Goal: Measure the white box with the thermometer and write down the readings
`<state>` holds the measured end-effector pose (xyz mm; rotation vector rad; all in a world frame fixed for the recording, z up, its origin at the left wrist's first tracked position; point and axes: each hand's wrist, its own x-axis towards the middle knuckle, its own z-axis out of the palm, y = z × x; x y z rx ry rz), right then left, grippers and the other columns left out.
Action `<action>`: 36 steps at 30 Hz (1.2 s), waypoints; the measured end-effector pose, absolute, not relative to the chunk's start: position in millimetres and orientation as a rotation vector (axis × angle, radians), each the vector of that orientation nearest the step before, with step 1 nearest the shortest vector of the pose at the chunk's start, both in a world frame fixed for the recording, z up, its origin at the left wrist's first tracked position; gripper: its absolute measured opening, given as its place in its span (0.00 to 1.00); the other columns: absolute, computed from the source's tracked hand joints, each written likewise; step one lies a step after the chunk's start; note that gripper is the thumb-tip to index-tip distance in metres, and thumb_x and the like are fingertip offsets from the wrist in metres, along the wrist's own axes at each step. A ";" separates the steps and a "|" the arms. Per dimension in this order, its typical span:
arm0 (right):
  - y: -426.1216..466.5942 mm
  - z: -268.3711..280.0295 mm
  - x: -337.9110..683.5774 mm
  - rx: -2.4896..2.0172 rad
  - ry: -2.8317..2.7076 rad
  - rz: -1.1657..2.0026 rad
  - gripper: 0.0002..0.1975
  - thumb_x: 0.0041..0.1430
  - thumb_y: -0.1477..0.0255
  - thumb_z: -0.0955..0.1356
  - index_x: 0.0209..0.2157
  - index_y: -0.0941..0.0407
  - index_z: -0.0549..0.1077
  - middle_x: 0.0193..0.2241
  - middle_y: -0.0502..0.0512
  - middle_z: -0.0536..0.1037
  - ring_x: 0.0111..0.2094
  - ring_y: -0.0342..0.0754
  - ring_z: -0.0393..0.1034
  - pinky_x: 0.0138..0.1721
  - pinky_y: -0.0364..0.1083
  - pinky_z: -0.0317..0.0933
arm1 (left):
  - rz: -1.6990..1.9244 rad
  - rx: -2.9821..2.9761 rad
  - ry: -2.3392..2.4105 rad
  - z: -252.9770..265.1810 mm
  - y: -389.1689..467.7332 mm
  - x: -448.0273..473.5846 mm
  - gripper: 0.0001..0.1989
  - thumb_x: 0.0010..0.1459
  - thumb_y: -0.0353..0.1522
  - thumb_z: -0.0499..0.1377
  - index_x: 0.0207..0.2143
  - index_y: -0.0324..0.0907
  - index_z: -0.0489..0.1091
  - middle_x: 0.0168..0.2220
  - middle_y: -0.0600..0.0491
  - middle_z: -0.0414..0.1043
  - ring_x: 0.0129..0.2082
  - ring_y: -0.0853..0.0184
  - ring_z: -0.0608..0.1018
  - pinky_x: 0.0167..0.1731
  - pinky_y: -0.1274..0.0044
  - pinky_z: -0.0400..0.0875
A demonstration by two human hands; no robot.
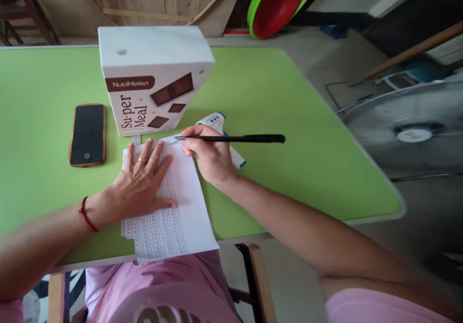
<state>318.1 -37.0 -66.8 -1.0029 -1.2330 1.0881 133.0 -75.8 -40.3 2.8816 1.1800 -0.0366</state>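
My left hand (144, 188) lies flat with fingers spread on a sheet of paper (191, 207) partly filled with lines of handwriting. A ring and a red wrist cord show on it. Between the fingers of my right hand (211, 156) is a black pen (253, 138), its tip at the sheet's upper part. The paper's lower end reaches past the table's near edge. Directly behind the sheet stands a white box (155, 48) printed "NutriMotion Su-per Meal". Partly hidden by my right hand is a white and blue object (237, 158) whose kind I cannot make out.
A phone (87, 134) in a brown case lies left of the box on the green table (289, 178). Beyond the table's right edge is a fan (412, 132). Green and red basins (278, 4) lean at the back. A chair (262, 284) is at the near side.
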 end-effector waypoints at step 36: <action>-46.6 -65.8 307.9 -1.089 -1.771 0.585 0.07 0.56 0.73 0.68 0.25 0.52 0.67 0.20 0.45 0.74 0.22 0.41 0.64 0.25 0.43 0.60 | -0.175 3.147 1.268 -22.2 -118.0 144.9 0.42 0.58 0.57 0.53 0.57 0.28 0.67 0.61 0.31 0.65 0.31 0.58 0.74 0.35 0.66 0.65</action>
